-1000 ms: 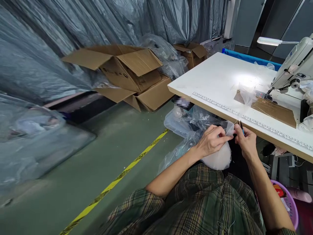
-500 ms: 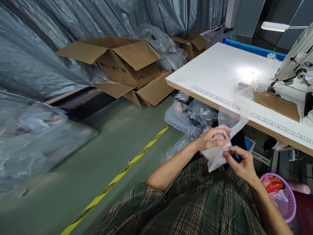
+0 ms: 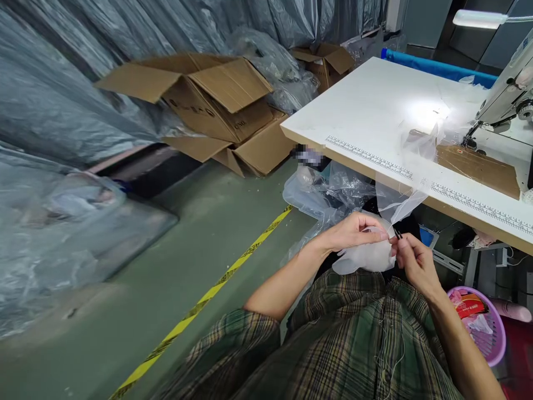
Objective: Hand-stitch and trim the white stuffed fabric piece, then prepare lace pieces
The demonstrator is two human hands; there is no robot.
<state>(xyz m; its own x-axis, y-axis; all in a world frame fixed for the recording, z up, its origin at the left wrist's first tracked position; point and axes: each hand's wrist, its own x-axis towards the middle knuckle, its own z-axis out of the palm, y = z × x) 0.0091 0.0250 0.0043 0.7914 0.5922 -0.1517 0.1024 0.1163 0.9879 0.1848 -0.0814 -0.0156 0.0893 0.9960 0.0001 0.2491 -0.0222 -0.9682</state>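
My left hand [image 3: 358, 232] pinches sheer white fabric [image 3: 364, 257] above my lap. A strip of the same fabric runs up from my fingers over the table edge toward the sewing machine [image 3: 506, 91]. In my right hand [image 3: 416, 261] are small dark thread snips [image 3: 398, 235], mostly hidden by the fingers. Their narrow tips point up at the fabric beside my left fingertips. More sheer fabric lies bunched on the white table [image 3: 353, 105], next to a brown plate by the needle.
A printed ruler scale runs along the table's front edge. Clear plastic bags [image 3: 308, 191] hang below it. Open cardboard boxes [image 3: 220, 105] stand on the floor at the back left. A pink basket [image 3: 495, 333] holding wrappers sits at lower right. Yellow tape [image 3: 208, 294] crosses the floor.
My right hand has moved up, bringing the snips' tips close to my left fingertips. The fabric end that hung toward my lap is now gathered higher under my left hand. The view has shifted slightly.
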